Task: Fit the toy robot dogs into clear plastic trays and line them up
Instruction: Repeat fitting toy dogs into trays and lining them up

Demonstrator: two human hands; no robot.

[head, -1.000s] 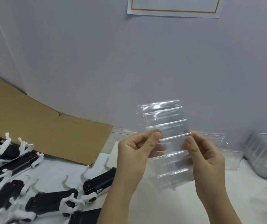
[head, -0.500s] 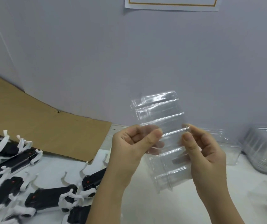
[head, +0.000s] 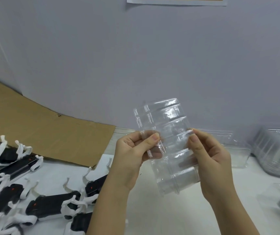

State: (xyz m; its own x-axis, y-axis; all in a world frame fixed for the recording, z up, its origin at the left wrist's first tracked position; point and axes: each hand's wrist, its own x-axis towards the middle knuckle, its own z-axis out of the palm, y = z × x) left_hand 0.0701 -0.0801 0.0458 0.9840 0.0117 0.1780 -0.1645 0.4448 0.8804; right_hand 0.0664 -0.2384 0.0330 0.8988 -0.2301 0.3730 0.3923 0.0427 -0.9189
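clear plastic trays (head: 168, 143) held up, pinched at their sides by both hands (head: 169, 153).

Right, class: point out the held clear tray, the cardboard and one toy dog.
clear tray (head: 168, 116): head view, upper ribbed part.
cardboard (head: 42, 131): head view, middle.
toy dog (head: 46, 206): head view, black body.

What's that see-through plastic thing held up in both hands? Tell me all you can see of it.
It is a clear plastic tray, thin glossy moulded plastic with ribbed compartments along its length. It is empty, held in the air nearly upright, top leaning left. The left hand pinches its left edge, the right hand its right edge. A second layer may be parting at the left edge; unclear.
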